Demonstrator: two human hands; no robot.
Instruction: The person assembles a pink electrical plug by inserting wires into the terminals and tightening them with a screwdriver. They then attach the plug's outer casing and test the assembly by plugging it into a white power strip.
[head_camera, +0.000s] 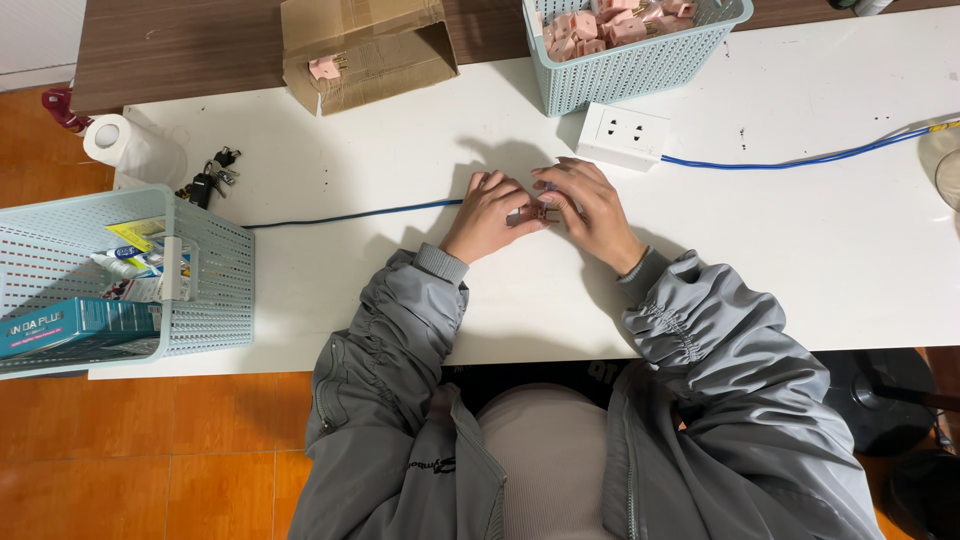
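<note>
Pinching a small pink plastic part (543, 212) between them, left hand (487, 215) and right hand (592, 210) rest on the smooth white counter (800, 260). Fingers (520, 200) hide most of the part, so its shape is unclear. Behind sit a boxy white socket (624, 135) and a lattice basket (630, 65), cut off above.

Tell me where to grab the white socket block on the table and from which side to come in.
Grip the white socket block across its two long side walls, coming down from above. It lies flat on the white table with its socket face up. The blue cable leaves its right end, the pale blue basket crowds its far side, and both hands sit just in front, so above is probably the freest approach.
</note>
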